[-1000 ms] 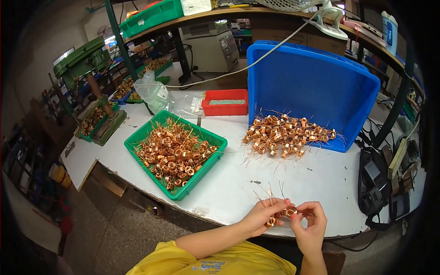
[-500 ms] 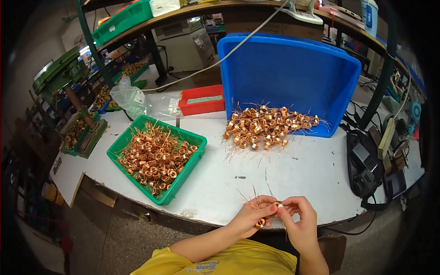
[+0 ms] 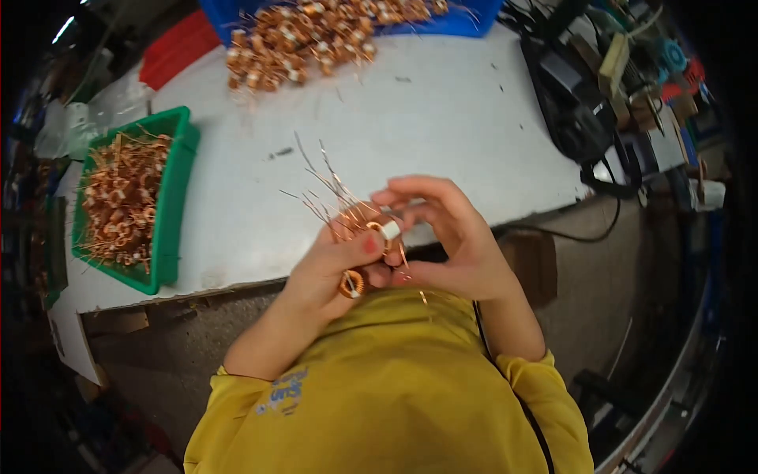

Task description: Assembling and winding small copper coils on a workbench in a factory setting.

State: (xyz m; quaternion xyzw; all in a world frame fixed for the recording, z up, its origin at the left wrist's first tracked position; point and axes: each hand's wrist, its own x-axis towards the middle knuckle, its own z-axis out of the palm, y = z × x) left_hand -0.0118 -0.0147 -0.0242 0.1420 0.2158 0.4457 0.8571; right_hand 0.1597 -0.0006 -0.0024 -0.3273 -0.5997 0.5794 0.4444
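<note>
My left hand [image 3: 320, 268] is closed around several copper-wound ring coils, their long wire leads fanning out above the fingers. Between its thumb and fingers sits one coil [image 3: 388, 231] with a white patch. Below the thumb, another ring coil [image 3: 352, 284] hangs at the palm. My right hand [image 3: 470, 249] curves around the other side of the white-patched coil, fingers and thumb apart. Its thumb is beside a lead pointing down; whether it touches the wire is hard to tell.
A green tray [image 3: 180, 189] full of coils stands left on the white table [image 3: 260, 197]. More coils [image 3: 316, 43] are heaped at the blue bin [image 3: 470, 22] at the far edge. A red box [image 3: 181, 51] sits far left; a black strapped device [image 3: 572, 103] lies right.
The view has tilted down and turned, so the tray and bin appear farther left and up. My right fingers have parted from their pinch at the coil; my left hand still holds the coils.
</note>
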